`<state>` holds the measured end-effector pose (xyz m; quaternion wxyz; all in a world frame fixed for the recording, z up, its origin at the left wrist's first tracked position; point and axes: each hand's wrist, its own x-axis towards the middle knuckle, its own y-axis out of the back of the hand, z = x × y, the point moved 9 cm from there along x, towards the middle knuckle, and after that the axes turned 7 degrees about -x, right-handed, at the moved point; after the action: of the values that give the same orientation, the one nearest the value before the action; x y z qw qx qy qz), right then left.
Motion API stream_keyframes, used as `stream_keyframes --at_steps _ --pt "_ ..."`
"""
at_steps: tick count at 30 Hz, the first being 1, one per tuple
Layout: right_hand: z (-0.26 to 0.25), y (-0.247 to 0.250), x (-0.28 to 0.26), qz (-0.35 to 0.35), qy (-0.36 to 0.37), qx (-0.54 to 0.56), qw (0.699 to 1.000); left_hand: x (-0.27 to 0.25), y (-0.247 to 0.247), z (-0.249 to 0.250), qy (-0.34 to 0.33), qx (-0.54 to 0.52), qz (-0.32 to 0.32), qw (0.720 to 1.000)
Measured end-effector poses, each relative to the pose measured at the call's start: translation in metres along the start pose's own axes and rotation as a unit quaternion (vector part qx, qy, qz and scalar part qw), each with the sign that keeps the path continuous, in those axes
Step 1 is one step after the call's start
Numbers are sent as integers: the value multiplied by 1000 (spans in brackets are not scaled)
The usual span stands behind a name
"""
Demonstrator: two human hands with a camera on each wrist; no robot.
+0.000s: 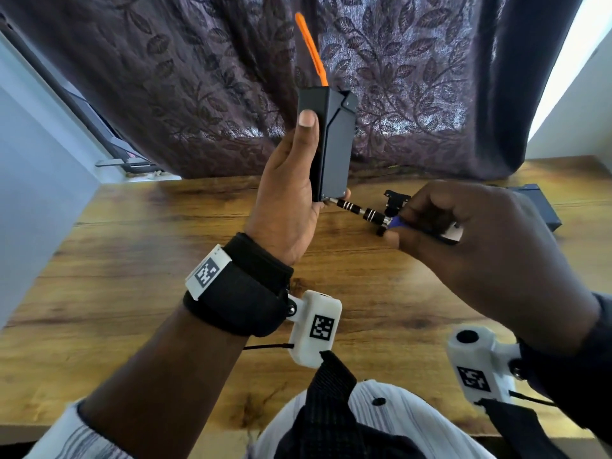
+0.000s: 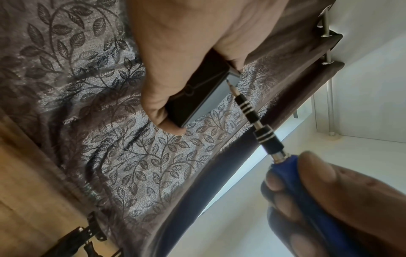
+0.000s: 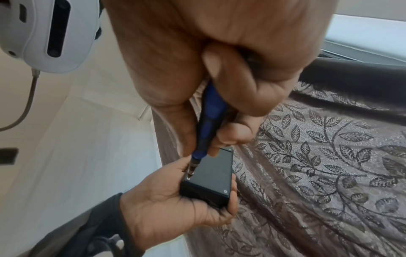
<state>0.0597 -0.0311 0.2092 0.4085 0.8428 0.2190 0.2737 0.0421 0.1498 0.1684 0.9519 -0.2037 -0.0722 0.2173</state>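
My left hand (image 1: 291, 180) grips a black rectangular box (image 1: 334, 144) upright above the table, thumb along its near face. An orange plastic stick (image 1: 309, 48) pokes up from behind its top. My right hand (image 1: 463, 233) holds a screwdriver (image 1: 367, 213) with a blue handle and a black, silver-ringed shaft. Its tip sits at a screw in a lower corner of the box (image 3: 208, 175). In the left wrist view the screwdriver (image 2: 261, 130) meets the box (image 2: 197, 99) at its end face. Two more screw heads show on that face in the right wrist view.
A wooden table (image 1: 165, 276) lies below both hands. Small black parts (image 1: 394, 203) sit on it behind the screwdriver, and a dark blue case (image 1: 543, 210) lies at the right. A purple leaf-patterned curtain (image 1: 198, 77) hangs behind.
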Motion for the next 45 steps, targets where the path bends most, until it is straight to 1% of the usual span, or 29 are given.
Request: stream_keyframes --at_steps 5,8,12,15,21,24,27,30,36,39,41,45 --pt "1 -1 -4 -6 0 17 1000 -3 -6 3 -9 12 -21 1000" --pt "2 -2 -3 -9 -2 18 1000 -4 -5 3 -5 13 -19 1000" --pt "-1 1 -6 15 12 -11 1000 -6 -3 0 0 1 -9 1000" --pt "-2 5 -9 33 2 6 999 -6 -2 -1 -4 6 -8 1000" --pt "0 -6 -5 -12 -12 5 1000 -5 -4 1 -9 12 -23 1000" --pt "1 -2 -2 -8 -16 19 1000 -4 -6 1 -8 8 -28 1000" --pt "-1 3 -3 2 -5 -4 1000 -2 -5 -5 -3 -1 -29 1000" --pt "-3 6 -5 9 -1 -4 1000 -1 -6 -9 -10 2 -41 999" --pt "-3 -1 -5 -19 -11 -21 1000 3 -9 -12 -28 0 -68 997" --pt "-6 -3 -6 -36 -10 -32 999 6 -8 -11 -36 -16 -65 997" --pt "-9 0 -6 -26 5 -45 999 8 -7 -12 -37 -25 -64 997" --pt "-10 10 -6 7 7 -37 999 7 -6 -16 -33 -22 -77 996"
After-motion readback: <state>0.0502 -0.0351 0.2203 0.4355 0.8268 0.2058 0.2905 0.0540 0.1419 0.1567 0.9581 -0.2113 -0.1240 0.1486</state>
